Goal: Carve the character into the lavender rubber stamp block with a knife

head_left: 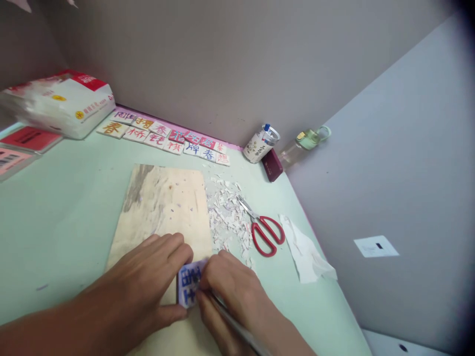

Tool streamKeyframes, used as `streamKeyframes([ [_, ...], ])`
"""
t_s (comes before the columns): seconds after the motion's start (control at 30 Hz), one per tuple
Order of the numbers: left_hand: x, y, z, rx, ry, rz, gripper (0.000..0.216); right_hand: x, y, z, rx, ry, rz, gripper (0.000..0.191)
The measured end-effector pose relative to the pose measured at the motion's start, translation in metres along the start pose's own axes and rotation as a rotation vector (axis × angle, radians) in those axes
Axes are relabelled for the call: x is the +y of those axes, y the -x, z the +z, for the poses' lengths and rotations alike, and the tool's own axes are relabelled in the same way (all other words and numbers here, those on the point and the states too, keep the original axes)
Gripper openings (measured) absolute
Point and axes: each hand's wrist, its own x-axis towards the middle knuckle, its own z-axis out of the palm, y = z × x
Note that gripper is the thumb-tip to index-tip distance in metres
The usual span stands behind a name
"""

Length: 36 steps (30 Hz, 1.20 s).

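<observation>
My left hand (148, 282) presses down on a small white tile with a blue character (188, 284), fingers curled round its left and lower edges. My right hand (233, 291) is closed round a thin grey tool (237, 329) whose tip meets the tile's right side. Both hands rest on a pale wooden board (163, 202) lying on the mint-green table (67, 212).
A heap of white paper scraps (226, 217) lies right of the board, with red-handled scissors (265, 232) and a crumpled tissue (306, 249) beyond. Several finished character tiles (166, 136) line the back wall. A tissue pack (63, 101), a tub (260, 143) and a bottle (304, 141) stand further back.
</observation>
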Motion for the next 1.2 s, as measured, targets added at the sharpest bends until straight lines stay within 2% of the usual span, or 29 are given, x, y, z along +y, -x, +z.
streamKeyframes([
  [0.13, 0.002, 0.0, -0.002, -0.009, 0.01, 0.0, 0.03, -0.008, -0.003, -0.008, -0.016, -0.086, 0.118, 0.018],
  [0.3, 0.007, 0.001, -0.002, 0.017, 0.028, -0.013, 0.033, -0.005, 0.0, -0.008, -0.049, -0.174, 0.262, 0.014],
  [0.57, 0.004, 0.0, -0.002, -0.018, 0.047, -0.021, 0.03, 0.002, 0.003, 0.002, 0.065, -0.32, 0.309, 0.014],
  [0.77, 0.015, -0.003, -0.008, -0.002, -0.014, -0.071, 0.025, 0.008, 0.007, 0.017, 0.164, -0.322, 0.26, 0.016],
  [0.9, 0.016, -0.003, -0.005, 0.029, -0.025, -0.049, 0.024, 0.012, 0.007, 0.03, 0.263, -0.268, 0.216, 0.018],
  [1.03, 0.012, -0.001, 0.0, 0.041, -0.024, -0.04, 0.021, 0.019, 0.009, 0.041, 0.373, 0.025, -0.111, 0.017],
  [1.1, 0.011, 0.0, 0.002, 0.047, -0.018, -0.034, 0.02, 0.022, 0.013, 0.041, 0.313, 0.205, -0.247, 0.018],
  [1.2, 0.011, 0.0, 0.002, 0.051, -0.003, -0.035, 0.021, 0.024, 0.017, 0.035, 0.144, 0.283, -0.247, 0.017],
])
